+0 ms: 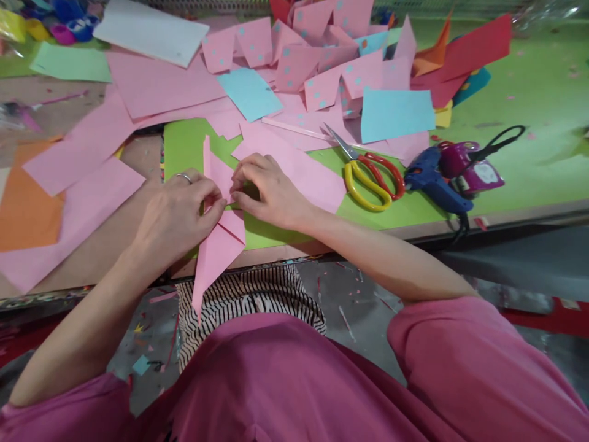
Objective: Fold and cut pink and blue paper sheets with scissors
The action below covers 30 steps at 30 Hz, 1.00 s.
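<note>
A folded strip of pink paper (219, 245) stands between my hands at the table's front edge, its lower end hanging over toward my lap. My left hand (186, 205), with a ring on one finger, pinches the paper near its middle. From the other side, my right hand (271, 191) has thumb and fingertips closed on the same paper. A flat pink sheet (304, 169) lies just beyond my right hand. Scissors (368, 175) with one yellow and one red handle rest to the right, blades pointing away to the upper left.
A blue glue gun (437, 181) and a purple object with a black strap (478, 172) lie at the right. Folded pink dotted papers (299, 67) pile up at the back. Blue cards (398, 115), orange paper (32, 193) and a white block (150, 31) surround the work spot.
</note>
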{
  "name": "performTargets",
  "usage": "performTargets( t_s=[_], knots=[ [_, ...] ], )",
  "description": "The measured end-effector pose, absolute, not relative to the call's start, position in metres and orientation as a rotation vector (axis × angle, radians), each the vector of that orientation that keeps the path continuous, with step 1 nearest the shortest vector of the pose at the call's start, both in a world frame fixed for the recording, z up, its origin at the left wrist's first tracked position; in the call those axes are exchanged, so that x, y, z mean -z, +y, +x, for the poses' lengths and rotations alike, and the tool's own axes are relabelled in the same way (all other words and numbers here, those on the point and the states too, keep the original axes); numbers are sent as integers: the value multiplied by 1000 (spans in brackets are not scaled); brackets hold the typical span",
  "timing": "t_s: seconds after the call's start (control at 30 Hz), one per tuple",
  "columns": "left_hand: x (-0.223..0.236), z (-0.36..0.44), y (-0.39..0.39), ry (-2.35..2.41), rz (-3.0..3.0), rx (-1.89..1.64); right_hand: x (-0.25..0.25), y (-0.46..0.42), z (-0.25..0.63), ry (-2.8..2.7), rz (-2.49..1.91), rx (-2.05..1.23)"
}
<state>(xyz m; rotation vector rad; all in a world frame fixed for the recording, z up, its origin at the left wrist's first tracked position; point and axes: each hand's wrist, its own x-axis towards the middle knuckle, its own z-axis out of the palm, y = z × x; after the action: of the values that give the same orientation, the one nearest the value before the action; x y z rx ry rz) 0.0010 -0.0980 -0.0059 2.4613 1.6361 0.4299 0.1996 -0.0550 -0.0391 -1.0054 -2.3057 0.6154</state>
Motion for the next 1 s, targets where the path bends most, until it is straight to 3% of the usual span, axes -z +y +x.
performTargets(
  t_s=[0.53,1.0],
  knots=[
    [9,-1,-100,1591,2450,-479,34,-56,209,-2346,-859,-638],
    [7,4,-101,1707,2370,-381,36,-58,205,-2321,-1040,-638]
  ],
)
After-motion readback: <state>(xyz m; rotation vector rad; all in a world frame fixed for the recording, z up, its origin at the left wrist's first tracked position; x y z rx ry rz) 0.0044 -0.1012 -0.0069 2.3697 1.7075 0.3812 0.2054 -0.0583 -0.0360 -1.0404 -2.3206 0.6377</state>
